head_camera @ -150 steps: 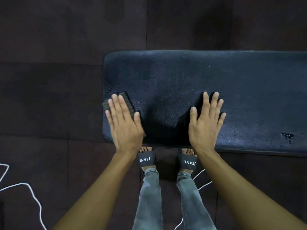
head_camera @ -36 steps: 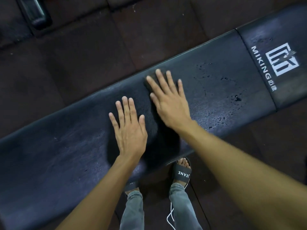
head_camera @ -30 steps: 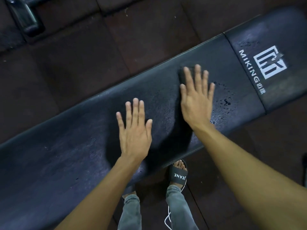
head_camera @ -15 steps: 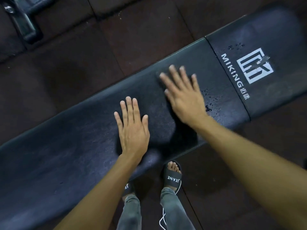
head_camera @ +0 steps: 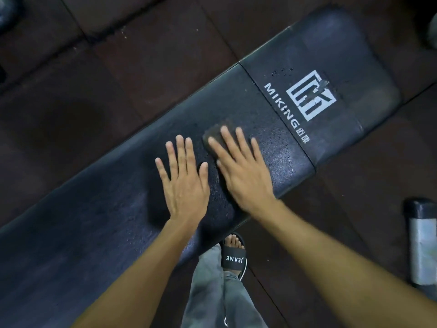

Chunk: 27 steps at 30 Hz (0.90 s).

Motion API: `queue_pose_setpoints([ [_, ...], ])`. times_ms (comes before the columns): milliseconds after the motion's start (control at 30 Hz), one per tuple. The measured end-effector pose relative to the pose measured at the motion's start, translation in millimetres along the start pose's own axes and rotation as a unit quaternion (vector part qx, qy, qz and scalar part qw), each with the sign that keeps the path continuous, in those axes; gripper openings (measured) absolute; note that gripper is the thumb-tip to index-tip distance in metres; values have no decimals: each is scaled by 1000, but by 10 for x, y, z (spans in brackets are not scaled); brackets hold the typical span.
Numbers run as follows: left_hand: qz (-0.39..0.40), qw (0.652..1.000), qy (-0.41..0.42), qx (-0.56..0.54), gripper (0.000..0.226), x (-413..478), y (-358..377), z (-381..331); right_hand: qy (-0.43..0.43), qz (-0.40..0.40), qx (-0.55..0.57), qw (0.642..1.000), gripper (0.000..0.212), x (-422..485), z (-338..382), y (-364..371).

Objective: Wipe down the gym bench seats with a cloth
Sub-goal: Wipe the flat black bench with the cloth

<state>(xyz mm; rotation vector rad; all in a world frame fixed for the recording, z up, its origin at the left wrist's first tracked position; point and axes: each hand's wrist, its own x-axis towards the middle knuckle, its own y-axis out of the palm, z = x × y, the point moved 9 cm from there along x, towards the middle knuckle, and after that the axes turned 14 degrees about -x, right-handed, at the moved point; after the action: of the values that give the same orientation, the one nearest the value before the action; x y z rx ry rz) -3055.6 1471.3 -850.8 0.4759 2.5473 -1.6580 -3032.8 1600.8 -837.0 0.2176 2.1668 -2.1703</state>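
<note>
The bench [head_camera: 94, 221] runs slantwise across the view, and white lettering [head_camera: 281, 105] printed along its seam reads "MIKING", followed by two small characters too fine to read. Beside the word sits one square white logo [head_camera: 311, 95] of blocky strokes. The one sandal [head_camera: 234, 256] in view, black with a white edge, carries "JEANE" across its strap and stands on the floor [head_camera: 142, 55] of dark rubber tiles just below the bench's near edge. The bench top is in two padded parts: a long one under the hands and a short one [head_camera: 359, 55] bearing the print, split by one straight seam. There are two hands and one cloth. The left hand [head_camera: 184, 183] lies flat on the long pad with fingers straight and slightly spread, holding nothing. The right hand [head_camera: 243, 176], just beside it and nearer the seam, is likewise flat with straight fingers, pressing down on the cloth [head_camera: 214, 134]. The cloth is dark and mostly hidden beneath that palm; only a corner shows past the fingertips on the far side. One grey cylinder [head_camera: 423, 245] stands at the right edge, its nature unclear.
</note>
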Motion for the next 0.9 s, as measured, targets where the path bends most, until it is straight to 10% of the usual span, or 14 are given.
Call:
queue_pose_setpoints([
  [267, 19, 999, 34, -8, 60, 157, 12, -179, 231, 55, 21, 971, 52, -275, -1023, 0],
  [400, 15, 1000, 13, -21, 60, 235, 26, -282, 190, 79, 7, 978, 55, -852, -698, 122],
  [667, 11, 1000, -5, -16, 59, 286, 81, -396, -7, 43, 17, 999, 51, 1058, -588, -115],
  [900, 13, 1000, -12, -26, 59, 275, 66, -407, 18, -3, 27, 999, 51, 885, -664, -140],
])
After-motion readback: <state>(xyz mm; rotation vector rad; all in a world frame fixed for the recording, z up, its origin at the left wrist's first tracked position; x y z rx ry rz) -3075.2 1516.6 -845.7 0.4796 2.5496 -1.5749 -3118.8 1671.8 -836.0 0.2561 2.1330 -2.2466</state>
